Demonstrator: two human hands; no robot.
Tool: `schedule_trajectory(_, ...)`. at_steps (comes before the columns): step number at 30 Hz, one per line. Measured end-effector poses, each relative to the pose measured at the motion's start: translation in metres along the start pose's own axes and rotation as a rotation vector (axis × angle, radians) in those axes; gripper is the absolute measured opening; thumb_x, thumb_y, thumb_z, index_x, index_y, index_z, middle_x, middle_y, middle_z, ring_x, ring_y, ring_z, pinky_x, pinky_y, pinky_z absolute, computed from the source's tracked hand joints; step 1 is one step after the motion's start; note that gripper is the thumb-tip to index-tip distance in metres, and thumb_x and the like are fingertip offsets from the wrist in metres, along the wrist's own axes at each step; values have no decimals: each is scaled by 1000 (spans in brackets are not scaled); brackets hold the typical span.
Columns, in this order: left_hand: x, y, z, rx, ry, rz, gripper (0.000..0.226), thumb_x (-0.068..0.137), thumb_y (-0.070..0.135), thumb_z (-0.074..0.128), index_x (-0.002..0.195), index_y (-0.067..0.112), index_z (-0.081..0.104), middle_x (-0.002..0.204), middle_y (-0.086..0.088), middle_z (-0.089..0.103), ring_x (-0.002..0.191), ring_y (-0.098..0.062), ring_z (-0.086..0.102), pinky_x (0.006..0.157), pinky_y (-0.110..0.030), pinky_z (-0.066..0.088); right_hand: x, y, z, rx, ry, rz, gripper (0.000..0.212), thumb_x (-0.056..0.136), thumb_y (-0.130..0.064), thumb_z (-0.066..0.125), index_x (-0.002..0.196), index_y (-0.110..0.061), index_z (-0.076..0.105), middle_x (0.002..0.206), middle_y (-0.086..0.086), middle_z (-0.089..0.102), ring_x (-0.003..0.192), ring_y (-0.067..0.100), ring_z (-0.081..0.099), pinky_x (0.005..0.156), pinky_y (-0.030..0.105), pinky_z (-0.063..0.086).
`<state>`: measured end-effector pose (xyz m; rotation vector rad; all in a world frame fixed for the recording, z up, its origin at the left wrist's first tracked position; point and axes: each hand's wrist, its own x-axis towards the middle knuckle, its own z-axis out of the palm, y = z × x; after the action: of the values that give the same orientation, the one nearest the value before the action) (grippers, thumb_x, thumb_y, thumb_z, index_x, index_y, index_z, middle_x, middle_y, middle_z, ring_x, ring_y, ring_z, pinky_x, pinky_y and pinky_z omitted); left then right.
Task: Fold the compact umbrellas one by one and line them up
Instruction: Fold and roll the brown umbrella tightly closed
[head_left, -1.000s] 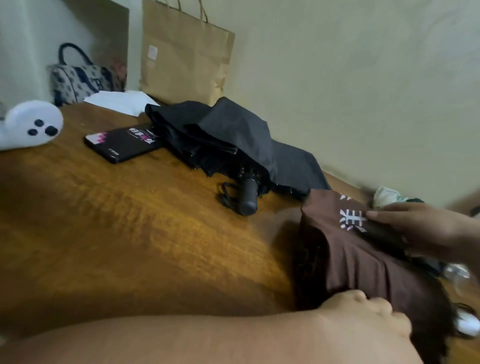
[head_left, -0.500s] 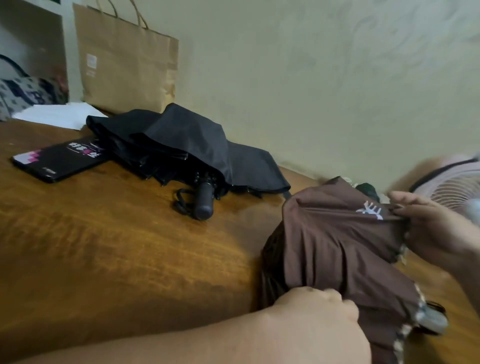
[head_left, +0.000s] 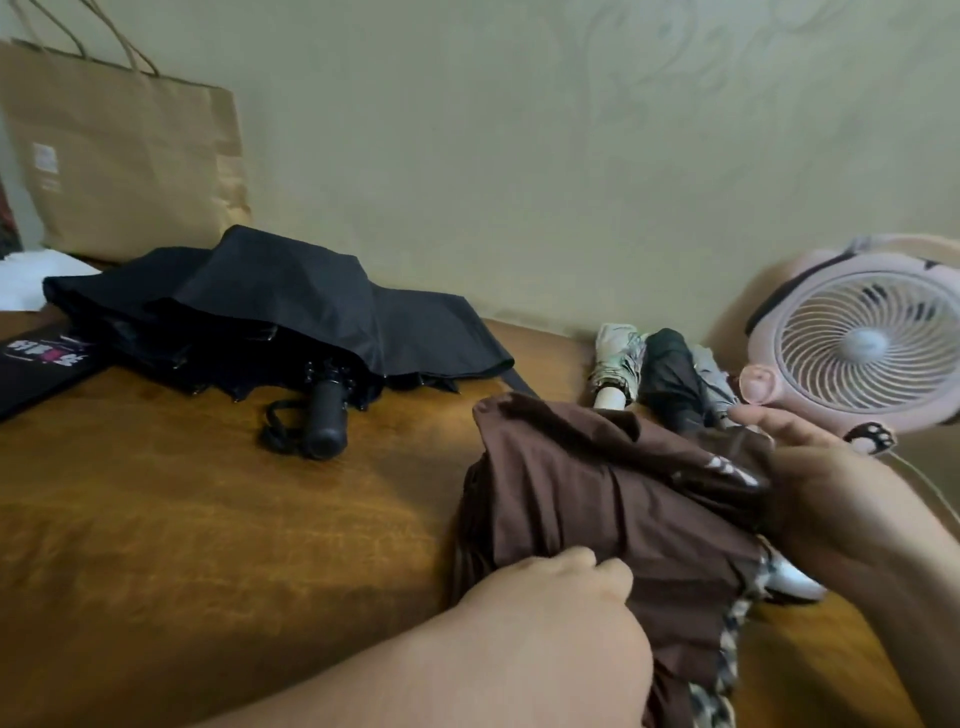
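Observation:
A brown umbrella (head_left: 587, 499) with a checked trim and a white handle end lies loosely gathered on the wooden table (head_left: 208, 519). My left hand (head_left: 561, 618) grips its fabric near the lower end. My right hand (head_left: 831, 499) holds the fabric at the far side, by a white printed mark. A black umbrella (head_left: 270, 306) lies unfolded behind, its handle (head_left: 327, 415) pointing toward me. Three folded umbrellas lie side by side by the wall: a pale patterned one (head_left: 615, 364), a dark one (head_left: 670, 379) and a grey one (head_left: 714, 384).
A pink desk fan (head_left: 857, 343) stands at the right, its cable trailing along the table. A brown paper bag (head_left: 124, 156) leans on the wall at back left, with white paper (head_left: 31, 275) and a black booklet (head_left: 36, 364) at the left edge.
My view has swung right, bringing the fan and the folded umbrellas into sight. Both hands stay on the brown umbrella; my right hand has shifted along its fabric and bunched it.

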<state>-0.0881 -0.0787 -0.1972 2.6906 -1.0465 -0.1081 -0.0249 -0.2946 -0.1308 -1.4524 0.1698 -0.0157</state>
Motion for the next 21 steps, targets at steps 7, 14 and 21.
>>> schedule_trajectory(7,-23,-14,-64,-194,898,-123,28,89,45,68,73,23,60,71,9,58,69,-10,56,60,-34,49,-11,13,9,103,69,-89,36,90,16,43,101,-11,64,63,9,70,46,15,64,42,22,52)
schedule_trajectory(14,-4,-79,-66,-635,550,-745,57,87,65,65,87,8,68,87,-14,67,81,-23,63,70,-30,40,-8,17,-4,229,31,-72,38,75,9,54,106,-12,63,71,6,70,56,15,62,60,22,50)
schedule_trajectory(21,-2,-66,-58,-471,737,-556,18,87,35,78,71,26,77,68,19,71,70,1,64,64,-19,51,-13,20,-10,212,-28,-156,38,75,-1,65,110,-16,69,98,13,71,75,21,70,65,26,60)
